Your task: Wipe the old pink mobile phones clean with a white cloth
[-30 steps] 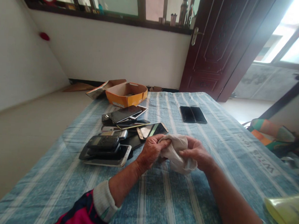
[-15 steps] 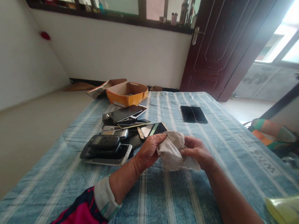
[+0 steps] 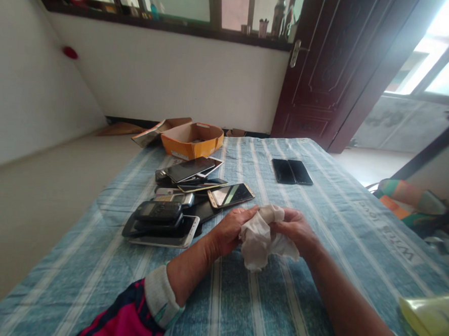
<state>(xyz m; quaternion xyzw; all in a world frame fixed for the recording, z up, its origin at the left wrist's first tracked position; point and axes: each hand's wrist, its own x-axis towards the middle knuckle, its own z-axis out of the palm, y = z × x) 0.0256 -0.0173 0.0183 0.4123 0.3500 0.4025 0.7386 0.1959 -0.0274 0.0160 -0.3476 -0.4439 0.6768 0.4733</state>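
Observation:
A crumpled white cloth [image 3: 257,238] hangs between my two hands above the table. My left hand [image 3: 231,231] grips its left side, thumb on top. On the other side my right hand [image 3: 295,231] pinches it, fingers curled behind. Whether anything is wrapped inside the cloth is hidden. Just beyond my left hand lies a gold-edged smartphone [image 3: 232,195], part of a loose heap. That heap includes a black phone [image 3: 158,212] on top of a white-edged smartphone [image 3: 186,232], and a dark smartphone [image 3: 189,169] farther back.
An open orange cardboard box [image 3: 191,148] stands at the table's far left. Two dark smartphones [image 3: 284,171] lie side by side at the far right. A yellow translucent item [image 3: 432,317] sits at the right edge. The striped tablecloth [image 3: 231,310] covers the table.
Both hands have shifted slightly, the left a little down and right. The cloth is bunched differently and hangs lower in the middle. The phones lie as before.

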